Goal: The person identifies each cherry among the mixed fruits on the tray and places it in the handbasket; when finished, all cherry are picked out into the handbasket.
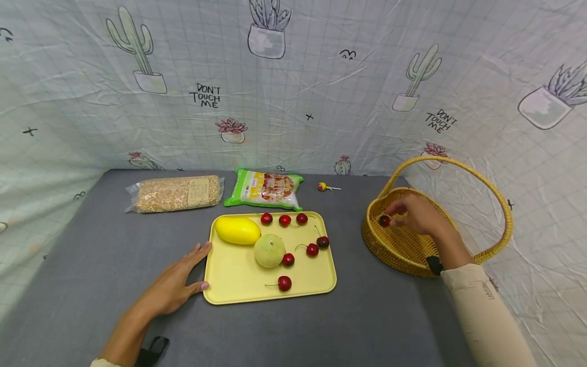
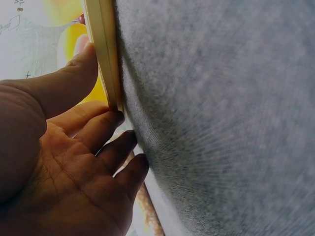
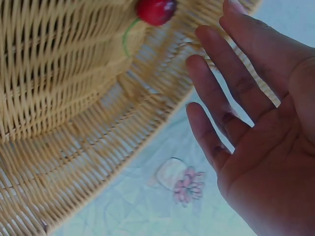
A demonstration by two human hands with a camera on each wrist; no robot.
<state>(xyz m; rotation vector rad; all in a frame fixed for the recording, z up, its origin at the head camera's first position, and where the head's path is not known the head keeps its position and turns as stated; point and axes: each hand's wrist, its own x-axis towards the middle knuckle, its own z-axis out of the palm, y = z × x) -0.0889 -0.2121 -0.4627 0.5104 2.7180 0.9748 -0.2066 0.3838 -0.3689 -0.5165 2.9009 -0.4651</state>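
Observation:
My left hand (image 1: pixel 171 285) rests at the left edge of a yellow tray (image 1: pixel 229 280), thumb and fingertips touching its rim. In the left wrist view the fingers are spread and fairly straight along the tray's side. On the tray lie a yellow oval fruit (image 1: pixel 237 230), a pale green round fruit (image 1: pixel 269 251) and several cherries (image 1: pixel 284 283). My right hand (image 1: pixel 419 216) is inside a wicker basket (image 1: pixel 385 250) with its fingers loosely extended. Just off its fingertips is a dark red cherry (image 3: pixel 155 11) with a green stem, apart from the fingers in the right wrist view.
Behind the tray lie a clear bag of yellow grains (image 1: pixel 176 193), a green-edged food packet (image 1: pixel 266 190) and a lollipop (image 1: pixel 326 187). The basket's tall handle (image 1: pixel 504 209) arches over the right forearm. A patterned cloth (image 1: pixel 293 92) hangs behind the grey table (image 1: pixel 362 316).

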